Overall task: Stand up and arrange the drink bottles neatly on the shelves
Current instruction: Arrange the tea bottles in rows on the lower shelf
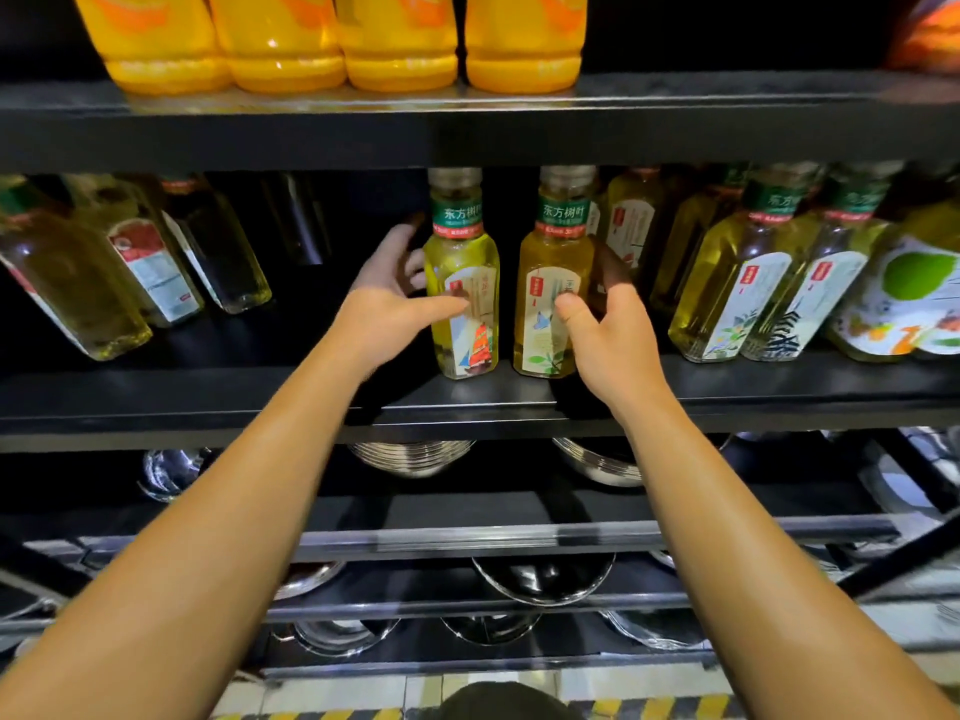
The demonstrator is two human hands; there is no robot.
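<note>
Two tea bottles stand upright side by side on the middle shelf (467,402). Left hand (395,304) curls round the greener bottle (462,298); right hand (602,330) grips the amber bottle (550,298). Orange drink bottles (332,39) line the shelf above.

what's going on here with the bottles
A person is tidying tea bottles on the middle shelf. The left hand curls round the greener bottle, thumb on its label, and the right hand grips the amber bottle beside it. Both bottles stand upright near the front edge. More tea bottles stand at either side, orange bottles line the shelf above, and metal bowls sit on the racks below.
</note>
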